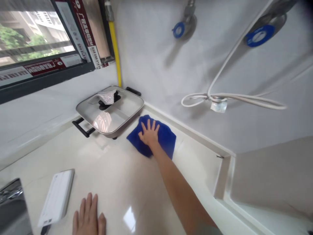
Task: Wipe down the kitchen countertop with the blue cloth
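Observation:
My right hand (149, 133) lies flat on a blue microfiber cloth (166, 141), fingers spread, pressing it against the white stone countertop (122, 173). The cloth sits just in front of an electric skillet (127, 107) with a glass lid and black side handles. A silver foil-like pad and the black lid knob rest on top of that lid. My left hand (88, 215) rests palm down on the counter at the bottom edge of the view, fingers spread. Just to its left lies a white power bank (56, 197) with a dark cable at its lower end.
A grey metal object (12, 205) stands at the lower left corner. Along the back run a window (34, 32), a yellow gas hose (115, 49), and a wall with blue-ringed valves (179, 30) and a coiled white cable (215, 99). The counter ends at a raised edge on the right.

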Action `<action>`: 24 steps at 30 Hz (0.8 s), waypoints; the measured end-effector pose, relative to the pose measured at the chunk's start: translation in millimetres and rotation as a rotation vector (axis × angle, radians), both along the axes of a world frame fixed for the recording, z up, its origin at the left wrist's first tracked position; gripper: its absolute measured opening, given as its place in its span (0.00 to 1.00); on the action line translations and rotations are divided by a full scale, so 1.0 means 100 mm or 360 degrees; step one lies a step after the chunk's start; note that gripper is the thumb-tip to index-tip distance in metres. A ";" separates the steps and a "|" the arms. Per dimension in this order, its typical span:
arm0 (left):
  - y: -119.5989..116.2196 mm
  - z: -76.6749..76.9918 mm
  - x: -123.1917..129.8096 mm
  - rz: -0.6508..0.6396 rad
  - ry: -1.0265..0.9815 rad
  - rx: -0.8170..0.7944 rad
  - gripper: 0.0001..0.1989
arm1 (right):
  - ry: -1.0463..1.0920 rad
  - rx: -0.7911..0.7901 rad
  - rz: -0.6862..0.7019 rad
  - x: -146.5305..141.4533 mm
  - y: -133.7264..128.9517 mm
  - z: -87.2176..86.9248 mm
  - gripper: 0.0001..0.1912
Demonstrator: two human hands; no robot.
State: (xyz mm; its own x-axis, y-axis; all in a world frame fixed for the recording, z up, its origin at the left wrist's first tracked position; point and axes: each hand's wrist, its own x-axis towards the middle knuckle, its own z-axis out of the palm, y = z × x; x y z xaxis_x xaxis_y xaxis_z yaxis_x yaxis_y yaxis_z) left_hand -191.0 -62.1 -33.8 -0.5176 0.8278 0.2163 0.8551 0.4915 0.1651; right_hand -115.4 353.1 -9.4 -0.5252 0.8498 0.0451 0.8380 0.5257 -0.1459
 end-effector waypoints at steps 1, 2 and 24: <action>0.00 0.01 0.00 -0.0007 -0.0003 -0.0006 0.33 | 0.0016 -0.0022 0.0063 -0.09 -0.06 0.01 0.34; 0.00 0.02 0.01 -0.0011 -0.0003 -0.0005 0.33 | 0.0034 -0.0041 0.0128 -0.16 -0.14 0.02 0.34; -0.04 0.13 -0.02 -0.0018 -0.0276 0.0176 0.32 | 0.0320 -0.0266 0.1112 0.45 -2.71 0.25 0.35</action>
State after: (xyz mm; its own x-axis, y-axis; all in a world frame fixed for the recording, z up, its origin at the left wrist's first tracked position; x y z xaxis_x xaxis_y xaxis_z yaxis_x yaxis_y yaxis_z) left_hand -193.5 -66.4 -20.6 -0.5460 0.8098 0.2147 0.8143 0.4528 0.3630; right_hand -70.4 82.1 15.7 -0.9408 0.3247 0.0969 0.2652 0.8836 -0.3860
